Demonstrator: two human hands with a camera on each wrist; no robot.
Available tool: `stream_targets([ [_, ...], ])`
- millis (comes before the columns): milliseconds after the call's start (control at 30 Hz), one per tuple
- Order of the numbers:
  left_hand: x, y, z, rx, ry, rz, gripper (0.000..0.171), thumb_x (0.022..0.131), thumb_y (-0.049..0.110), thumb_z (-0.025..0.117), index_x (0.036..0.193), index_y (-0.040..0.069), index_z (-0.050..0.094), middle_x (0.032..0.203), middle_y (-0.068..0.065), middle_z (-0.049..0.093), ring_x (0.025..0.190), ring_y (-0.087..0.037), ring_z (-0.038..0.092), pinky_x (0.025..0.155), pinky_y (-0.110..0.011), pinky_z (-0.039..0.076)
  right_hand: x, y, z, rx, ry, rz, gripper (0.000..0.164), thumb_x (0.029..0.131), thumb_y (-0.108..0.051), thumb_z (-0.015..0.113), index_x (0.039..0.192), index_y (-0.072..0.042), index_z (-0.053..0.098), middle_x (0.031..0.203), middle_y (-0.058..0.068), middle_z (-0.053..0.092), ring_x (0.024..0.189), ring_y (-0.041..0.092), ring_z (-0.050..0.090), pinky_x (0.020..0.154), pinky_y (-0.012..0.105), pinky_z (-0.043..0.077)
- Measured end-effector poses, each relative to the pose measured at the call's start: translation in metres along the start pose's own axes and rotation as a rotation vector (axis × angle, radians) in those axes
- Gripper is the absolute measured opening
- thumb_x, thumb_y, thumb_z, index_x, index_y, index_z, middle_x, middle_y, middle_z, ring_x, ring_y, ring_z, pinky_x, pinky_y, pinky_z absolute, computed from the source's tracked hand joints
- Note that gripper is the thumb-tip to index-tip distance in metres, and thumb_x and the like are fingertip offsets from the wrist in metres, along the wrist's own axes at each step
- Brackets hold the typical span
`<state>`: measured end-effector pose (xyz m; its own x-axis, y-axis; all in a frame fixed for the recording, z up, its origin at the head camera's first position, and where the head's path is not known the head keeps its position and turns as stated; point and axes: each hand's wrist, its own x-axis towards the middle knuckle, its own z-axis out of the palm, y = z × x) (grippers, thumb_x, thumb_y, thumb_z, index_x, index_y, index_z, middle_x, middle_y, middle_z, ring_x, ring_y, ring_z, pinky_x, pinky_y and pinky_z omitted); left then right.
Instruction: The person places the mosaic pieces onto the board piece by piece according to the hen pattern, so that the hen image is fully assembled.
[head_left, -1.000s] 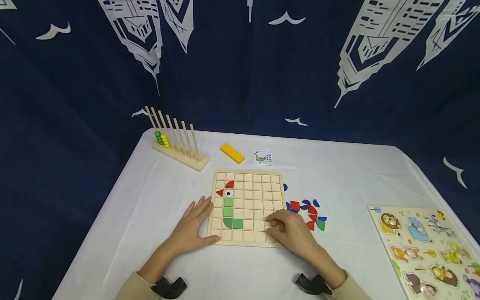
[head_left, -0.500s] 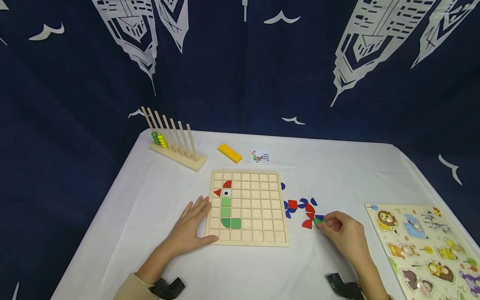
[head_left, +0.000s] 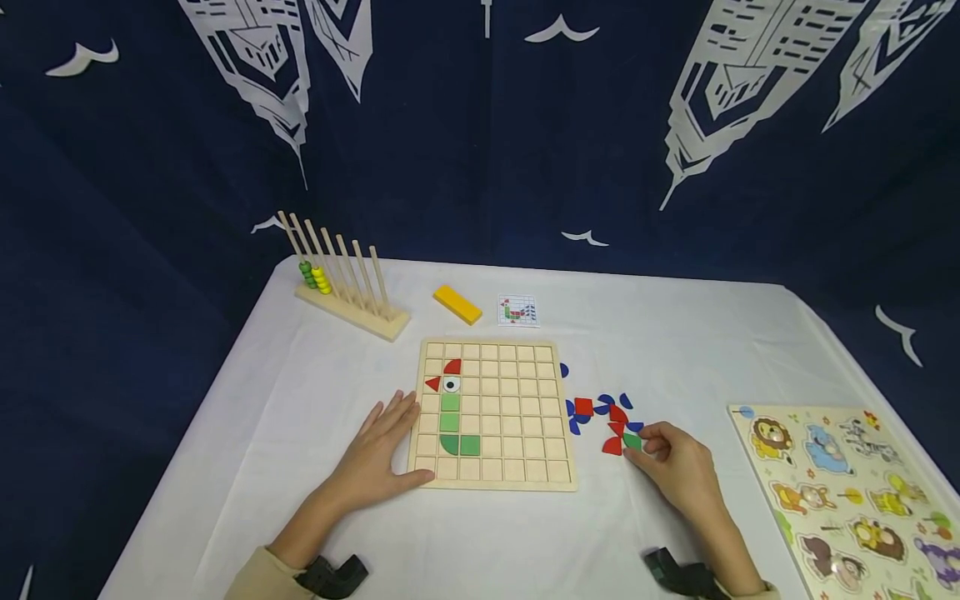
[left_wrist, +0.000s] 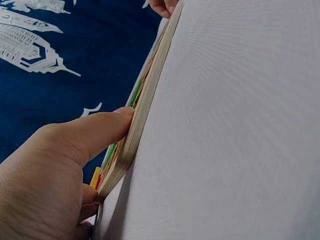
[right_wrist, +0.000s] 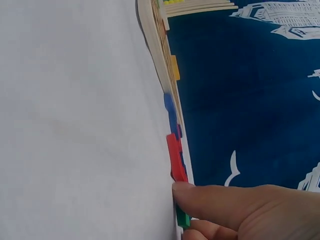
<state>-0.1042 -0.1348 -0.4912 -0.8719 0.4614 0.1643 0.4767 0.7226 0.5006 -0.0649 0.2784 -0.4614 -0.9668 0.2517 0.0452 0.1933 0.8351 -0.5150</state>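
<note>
My left hand rests at the left edge of a wooden grid board, thumb on its near left corner and fingers spread along the side. On the board lie a red quarter-round piece, a red triangle, an eye tile, and several green pieces running down and then right. To the right of the board, my right hand pinches a green piece between thumb and fingers, among loose pieces. In the right wrist view the thumb overlaps this green piece, beside a red piece.
Loose blue pieces and a red square lie right of the board. Behind it are a pattern card, a yellow block and a peg stand with beads. An animal puzzle board lies far right.
My right hand has gone from over the board's right side to the loose pieces, where it now pinches the green piece. The left hand has stayed at the board's edge.
</note>
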Motion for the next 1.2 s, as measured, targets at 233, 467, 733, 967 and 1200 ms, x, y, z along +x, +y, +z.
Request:
stream_targets([
  [233,-0.001,0.000,0.000,0.002,0.017,0.008,0.099,0.073,0.053,0.078,0.146,-0.003,0.040,0.159,-0.012,0.032,0.150,-0.030,0.024,0.121,-0.048,0.015,0.000,-0.002,0.001,0.002,0.024,-0.039,0.025,0.079,-0.013,0.079,0.097,0.001,0.069,0.077,0.007,0.063,0.066,0.017,0.048,0.054,0.022,0.035],
  [467,-0.001,0.001,-0.002,-0.022,-0.005,-0.013,0.099,0.074,0.053,0.077,0.147,-0.003,0.039,0.160,-0.011,0.030,0.151,-0.029,0.020,0.122,-0.048,0.013,-0.001,0.000,-0.002,-0.084,0.071,-0.101,0.024,0.075,-0.016,0.081,0.092,-0.003,0.072,0.072,0.001,0.061,0.062,0.014,0.047,0.053,0.024,0.032],
  [733,-0.001,0.002,-0.004,-0.035,-0.016,-0.019,0.099,0.074,0.052,0.077,0.147,-0.004,0.039,0.160,-0.012,0.028,0.151,-0.028,0.019,0.122,-0.049,0.013,-0.002,-0.016,-0.008,-0.067,0.053,-0.188,0.027,0.073,-0.014,0.083,0.096,-0.004,0.074,0.077,0.001,0.065,0.065,0.013,0.050,0.052,0.022,0.035],
  [967,0.000,0.002,-0.006,-0.040,-0.014,-0.023,0.099,0.074,0.052,0.077,0.147,-0.004,0.039,0.160,-0.012,0.029,0.151,-0.028,0.019,0.122,-0.049,0.013,0.002,-0.055,0.008,0.076,-0.038,-0.496,0.024,0.069,-0.007,0.085,0.089,-0.012,0.074,0.074,-0.006,0.061,0.063,0.006,0.052,0.053,0.017,0.039],
  [1200,-0.001,0.003,-0.005,-0.050,-0.026,-0.026,0.100,0.074,0.052,0.078,0.147,-0.003,0.038,0.160,-0.011,0.028,0.151,-0.027,0.018,0.123,-0.048,0.012,0.008,-0.101,0.030,0.130,-0.212,-0.643,0.024,0.073,-0.013,0.082,0.096,-0.014,0.075,0.083,-0.009,0.064,0.070,0.007,0.055,0.058,0.016,0.044],
])
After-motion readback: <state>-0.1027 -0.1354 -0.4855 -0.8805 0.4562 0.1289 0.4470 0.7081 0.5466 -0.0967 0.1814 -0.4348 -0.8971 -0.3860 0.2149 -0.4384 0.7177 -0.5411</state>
